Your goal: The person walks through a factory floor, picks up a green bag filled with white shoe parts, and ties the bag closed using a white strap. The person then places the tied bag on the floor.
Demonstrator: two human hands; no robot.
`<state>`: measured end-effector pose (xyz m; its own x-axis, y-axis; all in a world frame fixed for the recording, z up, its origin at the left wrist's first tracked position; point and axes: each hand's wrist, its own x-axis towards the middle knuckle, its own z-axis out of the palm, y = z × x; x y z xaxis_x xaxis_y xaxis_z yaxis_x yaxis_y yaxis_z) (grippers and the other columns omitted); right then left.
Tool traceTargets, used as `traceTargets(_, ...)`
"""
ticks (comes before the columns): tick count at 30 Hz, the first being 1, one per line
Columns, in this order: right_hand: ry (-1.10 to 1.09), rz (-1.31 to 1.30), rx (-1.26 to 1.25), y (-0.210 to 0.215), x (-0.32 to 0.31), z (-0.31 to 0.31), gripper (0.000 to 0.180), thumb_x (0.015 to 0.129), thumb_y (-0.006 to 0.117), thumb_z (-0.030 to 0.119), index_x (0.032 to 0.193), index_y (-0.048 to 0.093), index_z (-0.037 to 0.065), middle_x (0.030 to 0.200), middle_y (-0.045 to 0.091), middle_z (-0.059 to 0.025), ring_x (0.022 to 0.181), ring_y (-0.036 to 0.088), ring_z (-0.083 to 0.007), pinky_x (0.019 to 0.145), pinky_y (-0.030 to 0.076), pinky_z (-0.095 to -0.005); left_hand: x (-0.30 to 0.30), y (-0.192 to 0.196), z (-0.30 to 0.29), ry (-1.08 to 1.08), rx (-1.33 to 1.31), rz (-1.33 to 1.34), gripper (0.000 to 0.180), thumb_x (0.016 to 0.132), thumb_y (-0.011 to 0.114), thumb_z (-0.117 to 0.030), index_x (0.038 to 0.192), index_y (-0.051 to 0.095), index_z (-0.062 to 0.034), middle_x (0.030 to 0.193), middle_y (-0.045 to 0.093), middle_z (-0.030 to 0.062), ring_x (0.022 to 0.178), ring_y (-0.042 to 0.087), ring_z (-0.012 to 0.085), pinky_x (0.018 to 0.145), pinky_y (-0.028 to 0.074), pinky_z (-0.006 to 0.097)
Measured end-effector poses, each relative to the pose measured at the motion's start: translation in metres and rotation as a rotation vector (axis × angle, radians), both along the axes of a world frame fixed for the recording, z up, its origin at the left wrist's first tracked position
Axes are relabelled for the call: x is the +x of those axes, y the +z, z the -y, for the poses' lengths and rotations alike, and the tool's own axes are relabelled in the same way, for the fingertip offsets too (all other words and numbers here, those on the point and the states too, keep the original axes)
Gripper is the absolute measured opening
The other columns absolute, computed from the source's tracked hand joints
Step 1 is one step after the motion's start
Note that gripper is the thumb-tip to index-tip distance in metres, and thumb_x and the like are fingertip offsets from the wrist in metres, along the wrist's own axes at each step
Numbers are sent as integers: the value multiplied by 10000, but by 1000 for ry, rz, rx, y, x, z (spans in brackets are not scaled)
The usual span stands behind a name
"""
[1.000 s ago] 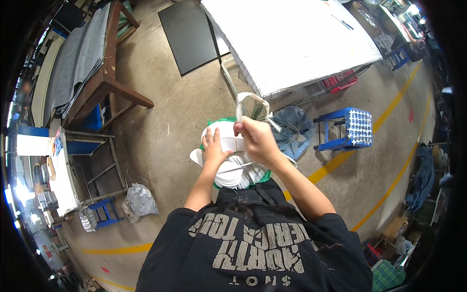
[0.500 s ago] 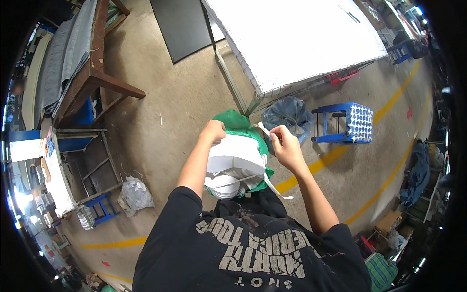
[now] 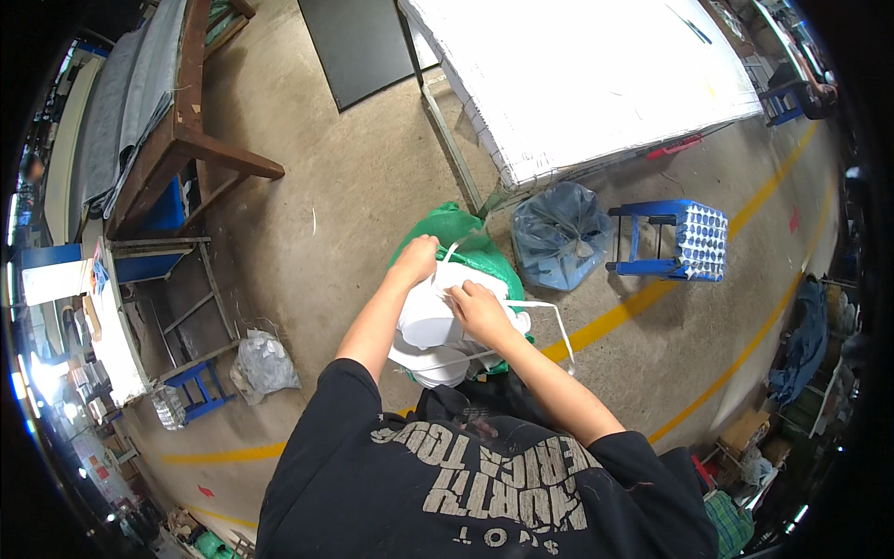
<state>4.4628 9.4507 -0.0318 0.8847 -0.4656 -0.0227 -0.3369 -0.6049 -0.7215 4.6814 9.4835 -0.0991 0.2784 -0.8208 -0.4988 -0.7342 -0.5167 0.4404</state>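
In front of my body, white curved pieces [image 3: 431, 328] sit stacked in a green plastic bag [image 3: 473, 250] that lies open around them. My left hand [image 3: 416, 261] is closed at the far left edge of the stack; what its fingers hold is hidden. My right hand [image 3: 481, 315] is closed over the top of the stack, its fingertips pinching a narrow white strip [image 3: 453, 251] that curves up between the hands. Another length of white strip [image 3: 562, 326] stands out to the right of the bag in a bent loop.
A translucent blue-grey plastic bag [image 3: 559, 238] and a blue stool [image 3: 666, 240] with a patterned top stand to the right. Ahead is a large white-topped table [image 3: 596, 84]. At left are a wooden-framed table [image 3: 191, 140], a metal frame [image 3: 212, 289] and a grey-white plastic bag [image 3: 265, 366].
My right hand has moved left and nearer, from beyond the stack's right edge to over its top, with the strip. The right-hand strip length has swung up. My left hand has shifted slightly right.
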Motion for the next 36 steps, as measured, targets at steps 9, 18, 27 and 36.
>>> traceTargets(9,-1,-1,144,-4,-47,11,222,916,632,126,1127,686,81,909,609,-171,869,625,-386,785,506,-500,-20,-18,19,-135,235,-358,466,856,470,-108,1227,672,87,1291,656,323,1214,655,418,1026,515,458)
traceTargets(18,-251,-58,548,-13,-51,30,225,948,652,157,1099,769,38,893,666,-174,799,682,-331,710,534,-401,-15,-4,32,-149,293,-335,534,952,608,-324,1292,631,87,1280,649,344,1207,652,421,1021,517,459)
traceTargets(27,-681,-47,464,6,1,70,172,925,649,109,1064,669,9,824,712,-220,748,715,-378,736,548,-467,-52,-17,31,100,-96,-116,237,882,618,-179,934,718,30,992,705,308,998,675,483,914,534,557)
traceTargets(36,-694,-201,352,-26,22,52,165,842,704,113,890,730,-43,809,730,-253,779,734,-404,766,565,-456,-62,-39,36,505,-28,-526,423,838,682,-176,1210,737,18,1145,750,237,1082,721,335,959,529,400)
